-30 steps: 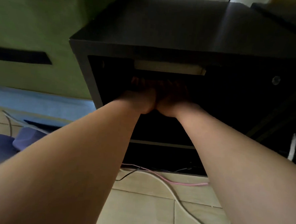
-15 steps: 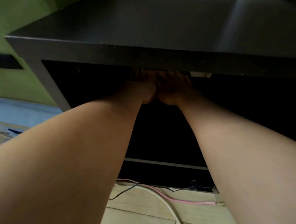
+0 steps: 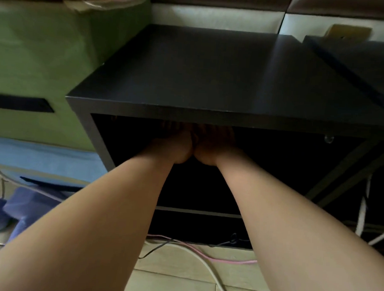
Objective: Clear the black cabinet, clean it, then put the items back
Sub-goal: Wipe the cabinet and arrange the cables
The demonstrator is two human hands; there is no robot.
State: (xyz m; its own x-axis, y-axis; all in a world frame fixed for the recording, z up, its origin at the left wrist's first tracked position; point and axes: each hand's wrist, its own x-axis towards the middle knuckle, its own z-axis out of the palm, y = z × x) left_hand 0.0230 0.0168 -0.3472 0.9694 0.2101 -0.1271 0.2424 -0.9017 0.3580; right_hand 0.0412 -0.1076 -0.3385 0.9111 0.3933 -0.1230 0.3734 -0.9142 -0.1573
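Camera higher; hands [image 3: 192,145] inside cabinet [image 3: 201,79]

head view, close, looking down into black cabinet [image 3: 212,79]

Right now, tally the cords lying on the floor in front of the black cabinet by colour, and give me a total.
Pink cord: 1
White cord: 1
Black cord: 1
Total: 3 on the tiles in front of the cabinet. More white cords hang to its right, not counted.
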